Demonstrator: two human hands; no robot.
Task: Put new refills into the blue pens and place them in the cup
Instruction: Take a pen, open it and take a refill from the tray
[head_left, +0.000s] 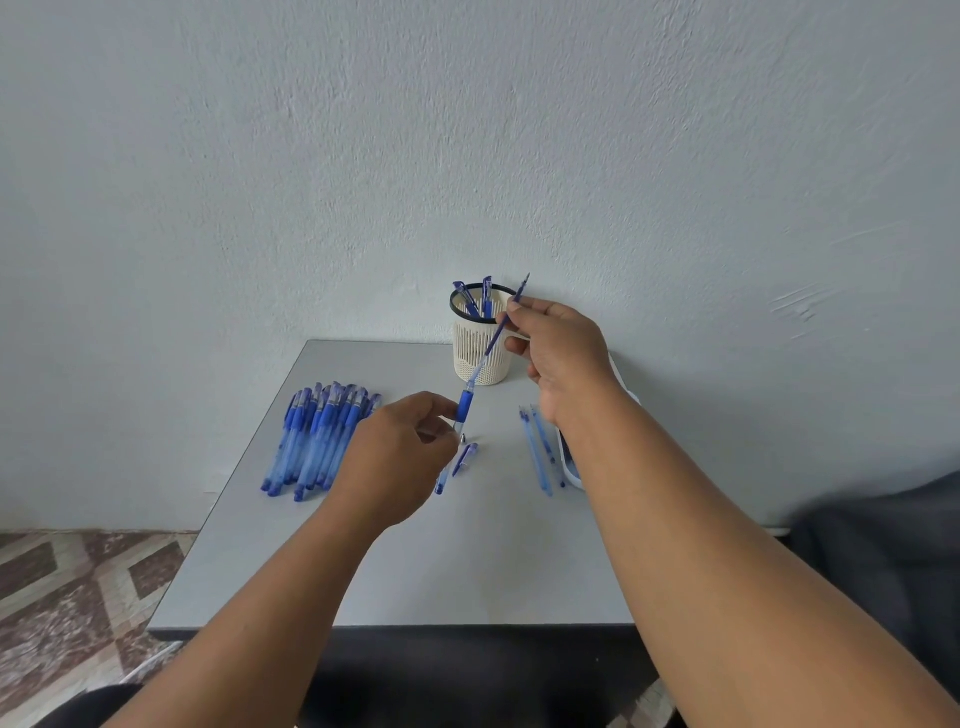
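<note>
Head view, and I start at the far left, where a pile of blue pens (322, 441) lies on the grey table (415, 571), just left of my left hand's knuckles. My left hand (400, 457) has its fingers curled, pinching the pen barrel (464, 408) at its blue grip, held tilted above the table. Below those fingertips a pen cap (465, 458) lies on the surface. A refill (501, 332) runs up out of the barrel to my right hand (558, 353), whose thumb and forefinger pinch it near its upper end. Behind those fingers stands the cream mesh cup (475, 345), with two pens upright in it. Under my right wrist, loose refills (540, 449) lie beside a white tray (569, 467), mostly hidden by the forearm.
</note>
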